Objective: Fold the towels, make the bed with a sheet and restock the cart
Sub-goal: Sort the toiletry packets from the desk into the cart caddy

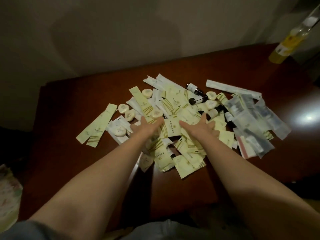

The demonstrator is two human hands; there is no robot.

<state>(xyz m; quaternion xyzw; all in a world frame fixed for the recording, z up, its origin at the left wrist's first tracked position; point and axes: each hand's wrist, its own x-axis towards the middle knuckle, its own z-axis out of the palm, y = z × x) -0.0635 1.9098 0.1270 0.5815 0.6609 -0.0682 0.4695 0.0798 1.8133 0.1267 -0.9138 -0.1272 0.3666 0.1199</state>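
Left hand and right hand lie flat, fingers spread, gripping nothing, on the heap of pale-yellow paper sachets; clear plastic packets crowd its right.

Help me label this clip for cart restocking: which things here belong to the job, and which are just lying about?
Job: pale green sachets, round soaps, small dark bottles, clear-wrapped packets, heaped on the table under the left hand and right hand.
Lying about: yellow bottle, far right corner; patterned cloth, lower left.
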